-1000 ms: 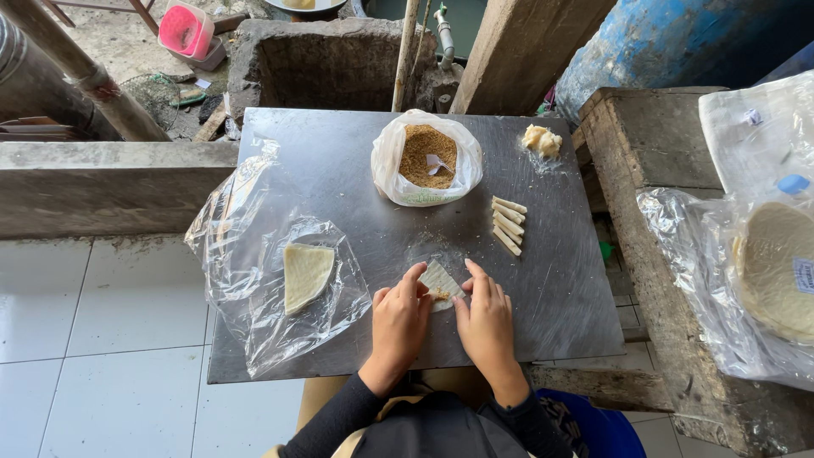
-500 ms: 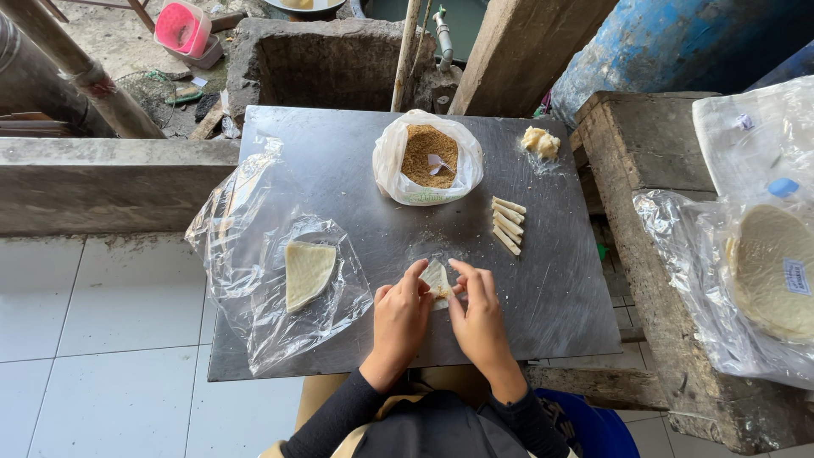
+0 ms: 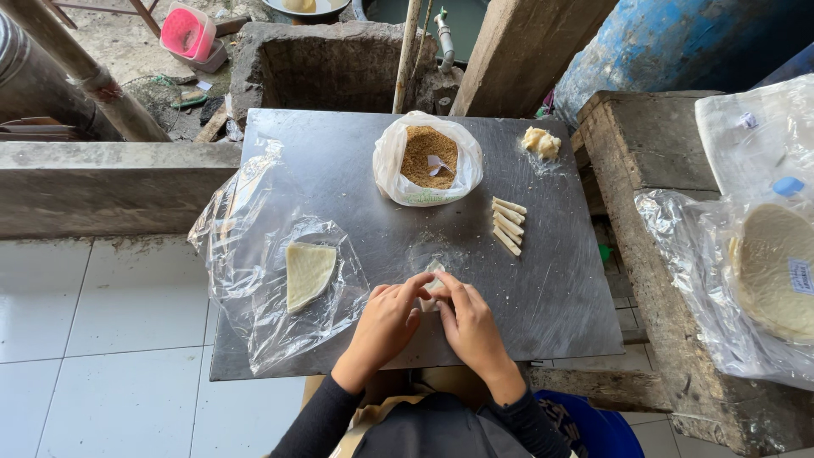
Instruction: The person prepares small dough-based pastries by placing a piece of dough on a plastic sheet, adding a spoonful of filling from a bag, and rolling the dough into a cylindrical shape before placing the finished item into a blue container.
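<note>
My left hand (image 3: 386, 324) and my right hand (image 3: 471, 326) meet over a small pale wrapper piece (image 3: 433, 284) on the metal tabletop (image 3: 339, 161), fingers curled around it; most of the piece is hidden. Several finished pale rolls (image 3: 508, 225) lie in a row just beyond my right hand. A white plastic bag of brown crumbly filling (image 3: 428, 158) stands open farther back. A quarter-cut wrapper sheet (image 3: 306, 272) rests on clear plastic (image 3: 254, 254) to the left of my left hand.
A lump of pale dough (image 3: 542, 142) sits at the table's back right. Bagged round wrappers (image 3: 776, 267) lie on a wooden block (image 3: 653, 153) at right. A concrete trough (image 3: 322, 64), pink container (image 3: 187, 32) and blue barrel (image 3: 678, 38) stand behind.
The wrapper piece has shrunk from a flat triangle to a small fold. Both hands have closed in over it and now touch each other.
</note>
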